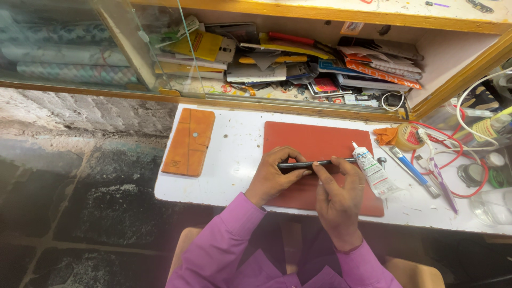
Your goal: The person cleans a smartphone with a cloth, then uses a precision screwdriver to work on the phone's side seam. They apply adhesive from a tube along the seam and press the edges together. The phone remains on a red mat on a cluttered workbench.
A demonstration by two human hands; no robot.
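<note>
At about nine o'clock on the white table [234, 160] lies an orange leather wallet case [189, 141], flat and apart from everything else; just right of it, at the centre, a red work mat [314, 141] covers the tabletop, and both hands work over its near half. The left hand [274, 178] comes in from seven o'clock in a purple sleeve [224, 240], its fingers curled round the left end of a thin dark phone [314, 164] that is held edge-up and level above the mat; the right hand [338, 194] rises from six o'clock, its thumb and fingers pinching the same phone nearer the middle, so both hands are clenched on it. Just beside the right hand, at three o'clock, a white glue tube [373, 172] lies tilted across the mat's right edge, its nozzle near the phone's right end; further right lie a blue pen-like tool [413, 170] and a purple one [442, 184], with a roll of orange tape [408, 137] at two o'clock and red and white wires [453, 149] looped about them. At twelve o'clock, behind the table, a wooden shelf [320, 109] holds a jumble of packets and papers [298, 64].
</note>
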